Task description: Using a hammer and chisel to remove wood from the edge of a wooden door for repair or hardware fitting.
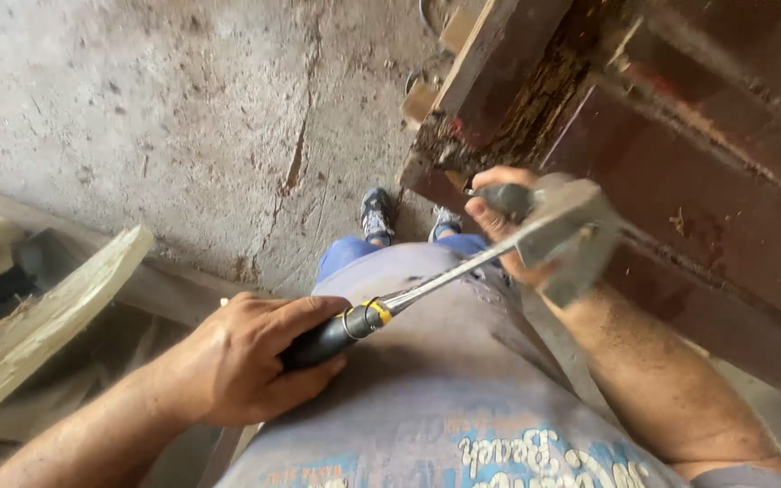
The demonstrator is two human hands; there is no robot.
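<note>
Down over the cracked concrete floor (183,117), a person is standing with both hands busy on tools. Their left hand (246,357) is wrapping fully closed around the black rubber grip of a hammer (463,267), whose long axis is running up and to the right, a yellow band and bright steel shaft leading to a blurred grey head beside the other hand. Their right hand (503,221) is curling shut around a dark, slim chisel (502,197) held nearly level, its tip pointing left; how it meets the wood I cannot tell. That right hand is the nearer one to the dark red wooden frame (680,172), which is lying just beyond it, up and to the right, its boards running diagonally, the near edge rotted, crumbly and rough. Pale split timber (38,316) is leaning at the far left, well apart. Grey shirt, blue trousers and two shoes are showing below.
</note>
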